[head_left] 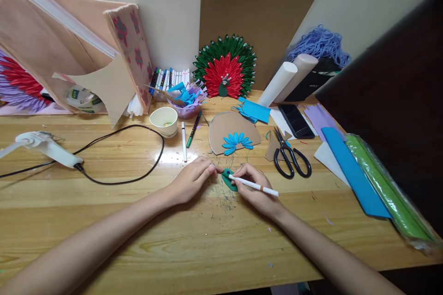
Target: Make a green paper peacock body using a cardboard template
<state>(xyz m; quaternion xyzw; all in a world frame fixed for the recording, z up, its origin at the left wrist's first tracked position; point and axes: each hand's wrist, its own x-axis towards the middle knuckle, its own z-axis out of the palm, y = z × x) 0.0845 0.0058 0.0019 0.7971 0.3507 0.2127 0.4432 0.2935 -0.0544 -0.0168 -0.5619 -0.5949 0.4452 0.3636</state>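
My right hand [255, 188] is closed round a white marker pen [256, 185], its tip resting on a small green paper piece [229, 179] on the wooden table [194, 239]. My left hand [194, 179] is closed in a pinch, its fingertips pressing the left edge of that green piece. Just beyond them lies a brown card fan shape [228, 126] with blue paper petals [236, 142] stuck on it.
Black scissors [291, 156] lie right of the hands. Blue [353, 170] and green paper rolls [387, 189] lie at the right. A glue gun [48, 147] with a black cord is at left. A paper cup [164, 121], loose markers, a phone [296, 120] and a red-green paper fan [225, 68] stand behind.
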